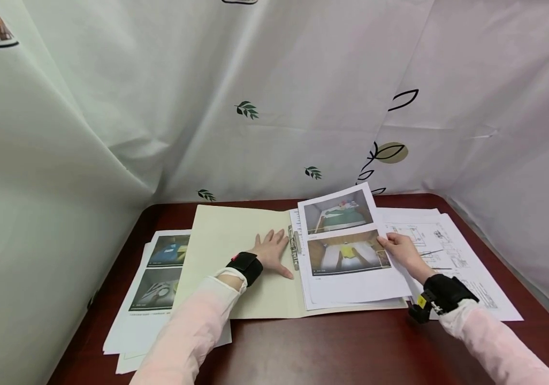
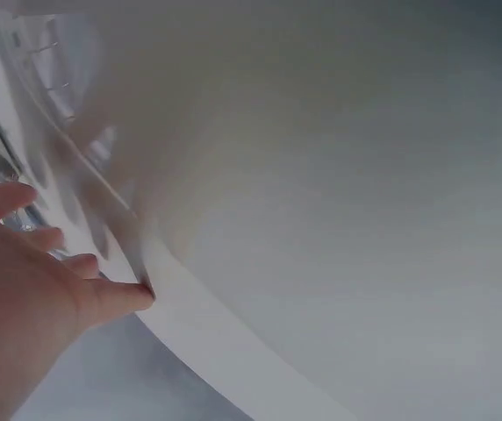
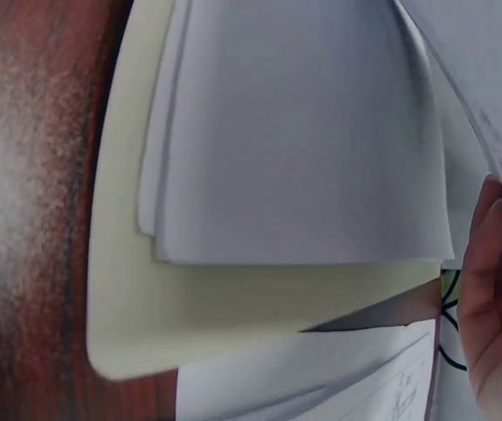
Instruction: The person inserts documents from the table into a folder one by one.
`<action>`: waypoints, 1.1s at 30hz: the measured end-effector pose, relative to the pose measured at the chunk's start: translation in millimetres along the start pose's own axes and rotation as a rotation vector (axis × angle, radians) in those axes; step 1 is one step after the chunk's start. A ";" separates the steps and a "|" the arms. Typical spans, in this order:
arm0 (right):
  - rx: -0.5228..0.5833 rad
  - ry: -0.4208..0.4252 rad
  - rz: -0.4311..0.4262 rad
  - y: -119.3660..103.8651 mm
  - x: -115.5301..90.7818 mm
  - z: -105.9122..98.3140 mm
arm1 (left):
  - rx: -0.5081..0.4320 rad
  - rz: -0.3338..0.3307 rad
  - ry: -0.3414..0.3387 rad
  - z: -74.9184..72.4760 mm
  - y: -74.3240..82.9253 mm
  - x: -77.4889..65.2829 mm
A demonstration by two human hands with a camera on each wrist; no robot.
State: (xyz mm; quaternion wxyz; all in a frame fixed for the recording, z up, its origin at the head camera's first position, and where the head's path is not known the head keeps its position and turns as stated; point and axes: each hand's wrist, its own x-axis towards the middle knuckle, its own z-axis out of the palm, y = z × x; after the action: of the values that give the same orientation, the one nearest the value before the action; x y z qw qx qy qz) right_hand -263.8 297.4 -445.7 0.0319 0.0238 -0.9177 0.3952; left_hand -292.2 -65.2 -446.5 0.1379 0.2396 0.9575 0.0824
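A cream file folder (image 1: pixel 241 230) lies spread open on the table, with a metal clip (image 1: pixel 295 247) along its spine. My left hand (image 1: pixel 271 252) rests with fingers spread on the folder's left cover, beside the clip. Between thumb and fingers, my right hand (image 1: pixel 402 254) pinches the right edge of a printed sheet (image 1: pixel 347 286) bearing two photos. That sheet is lifted and tilted above other white papers (image 3: pixel 304 158) on the folder's right side. In the left wrist view, a pale, blurred sheet surface (image 2: pixel 339 246) fills most of the picture.
On the left, several printed sheets (image 1: pixel 132 326) lie partly under the folder. Sheets with line drawings (image 1: pixel 472 267) lie to the right. The dark red table (image 1: pixel 322 347) meets a white patterned curtain (image 1: pixel 274 149) behind and at both sides.
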 end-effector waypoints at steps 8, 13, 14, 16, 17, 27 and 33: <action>-0.040 0.001 -0.068 -7.8 3.8 10.7 | -0.005 -0.006 -0.018 3.1 -1.5 2.3; -0.035 -0.015 -0.051 -11.5 4.3 14.2 | -0.019 -0.004 -0.013 4.9 -2.8 3.2; -0.044 -0.017 -0.045 -12.0 4.4 14.5 | -0.021 -0.003 -0.011 5.1 -3.1 3.2; -0.066 -0.015 -0.035 -13.3 4.0 15.2 | -0.026 -0.003 -0.011 5.3 -3.6 3.4; -0.076 -0.015 -0.027 -13.7 3.9 15.5 | -0.028 -0.004 -0.010 5.4 -3.8 3.5; -0.138 -0.055 -0.010 -12.3 6.0 17.6 | -0.029 -0.009 -0.007 7.2 -4.7 4.7; -0.145 -0.072 -0.034 -12.9 6.4 16.0 | -0.034 -0.010 -0.006 7.8 -5.0 5.4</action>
State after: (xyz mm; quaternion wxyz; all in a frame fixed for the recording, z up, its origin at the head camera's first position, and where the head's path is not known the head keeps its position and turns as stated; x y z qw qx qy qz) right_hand -269.9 276.8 -446.9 0.0072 0.0510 -0.9439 0.3261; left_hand -296.6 -66.3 -456.2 0.1452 0.2328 0.9567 0.0973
